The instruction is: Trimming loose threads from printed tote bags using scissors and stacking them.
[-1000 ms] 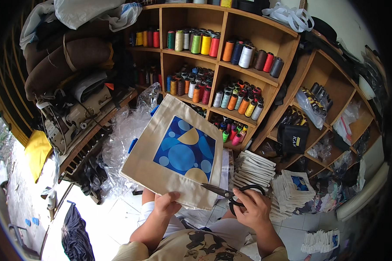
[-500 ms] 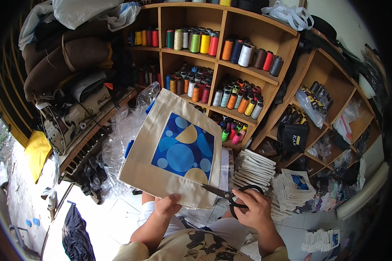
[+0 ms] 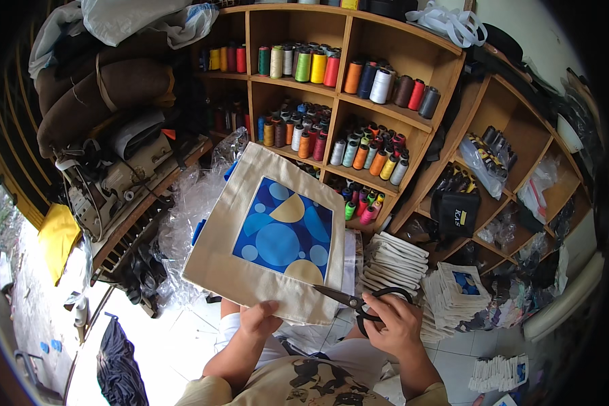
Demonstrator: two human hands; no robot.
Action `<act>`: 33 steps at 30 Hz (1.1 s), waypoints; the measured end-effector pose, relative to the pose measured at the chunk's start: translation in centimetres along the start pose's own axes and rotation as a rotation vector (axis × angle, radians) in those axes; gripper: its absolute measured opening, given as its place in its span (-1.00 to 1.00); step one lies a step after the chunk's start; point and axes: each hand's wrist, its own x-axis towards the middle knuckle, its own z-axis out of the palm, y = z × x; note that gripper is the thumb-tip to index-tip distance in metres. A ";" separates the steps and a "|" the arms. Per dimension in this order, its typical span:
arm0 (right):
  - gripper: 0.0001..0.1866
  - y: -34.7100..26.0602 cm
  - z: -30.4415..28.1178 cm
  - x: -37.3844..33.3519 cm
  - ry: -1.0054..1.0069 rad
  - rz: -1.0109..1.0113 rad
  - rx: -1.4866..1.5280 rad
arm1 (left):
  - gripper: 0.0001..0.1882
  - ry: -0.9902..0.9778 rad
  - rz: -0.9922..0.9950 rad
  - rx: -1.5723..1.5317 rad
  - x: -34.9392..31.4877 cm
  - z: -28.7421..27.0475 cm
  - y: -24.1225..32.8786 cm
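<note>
A cream cloth bag (image 3: pixel 213 264) with a blue printed panel of circles (image 3: pixel 277 243) is held up in front of me, tilted. My left hand (image 3: pixel 258 320) pinches its lower edge, thumb on the front face. In my right hand (image 3: pixel 392 325) is a pair of black-handled scissors (image 3: pixel 348 300), fingers around the loops. The scissors' tips point left and lie over the lower right part of the bag, just below the panel. Whether the blades touch the cloth I cannot tell. Bits of blue (image 3: pixel 198 232) show at the bag's left edge.
Wooden shelves (image 3: pixel 342 88) with many thread spools stand ahead. A stack of folded cream cloth (image 3: pixel 392 264) and a pile of printed bags (image 3: pixel 457 291) lie to the right. A sewing machine (image 3: pixel 108 183) is at left, near clear plastic wrap (image 3: pixel 189 203). Dark cloth (image 3: pixel 120 365) lies on the floor.
The bag has shifted very slightly, its upper edge a little lower. Both hands keep their hold. A bit of another printed piece now shows at the bottom right edge.
</note>
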 end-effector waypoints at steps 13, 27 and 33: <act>-0.44 -0.2 -0.2 0.2 -0.005 0.001 0.009 | -0.31 -0.047 -0.003 -0.031 -0.4 -1.5 -0.4; -0.47 -1.2 -0.7 0.8 0.041 -0.019 -0.112 | -0.30 -0.072 -0.025 0.005 -0.2 -0.3 0.1; -0.45 -1.1 -0.7 0.7 0.043 -0.037 -0.142 | -0.31 -0.034 -0.048 0.021 -0.3 0.0 0.1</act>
